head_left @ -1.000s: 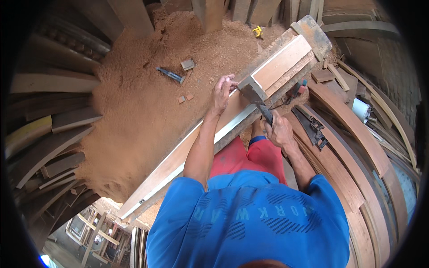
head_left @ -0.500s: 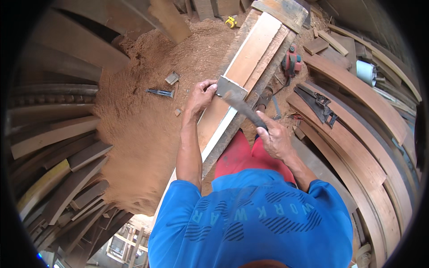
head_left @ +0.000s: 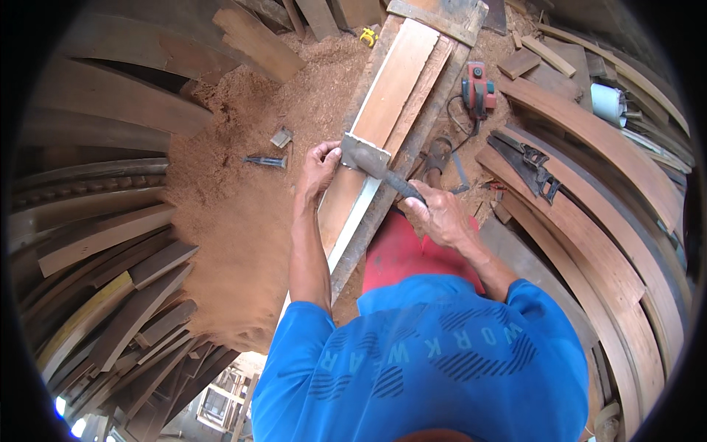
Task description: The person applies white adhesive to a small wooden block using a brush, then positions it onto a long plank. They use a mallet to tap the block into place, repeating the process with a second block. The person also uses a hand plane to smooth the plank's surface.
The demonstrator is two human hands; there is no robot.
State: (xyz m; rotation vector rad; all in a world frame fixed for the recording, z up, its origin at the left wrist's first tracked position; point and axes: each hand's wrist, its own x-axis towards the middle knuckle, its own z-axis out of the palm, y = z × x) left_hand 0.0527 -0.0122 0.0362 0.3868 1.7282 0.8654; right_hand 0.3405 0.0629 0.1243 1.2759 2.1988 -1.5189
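Observation:
My left hand (head_left: 321,169) pinches the left edge of a flat grey rectangular plate (head_left: 354,149) between thumb and fingers. The plate sits over a long light-brown plank (head_left: 394,81) with white along its left side. My right hand (head_left: 445,214) is wrapped round the dark handle of a scraper-like tool (head_left: 398,184). Its broad, worn end overlaps the plate; whether the two touch is hard to tell. Under the plank lies a thick, rough wooden beam (head_left: 429,114).
A red power planer (head_left: 479,96) and a black-handled saw (head_left: 526,162) lie to the right by stacked boards (head_left: 596,158). Sawdust (head_left: 236,258) covers the floor at left, with a blue-grey tool (head_left: 264,161) and a yellow tape measure (head_left: 368,37). More planks (head_left: 110,214) line the left.
The tool's end has come down over the plate, and my right hand has shifted slightly left. My left hand keeps its pinch on the plate. The whole view has moved slightly.

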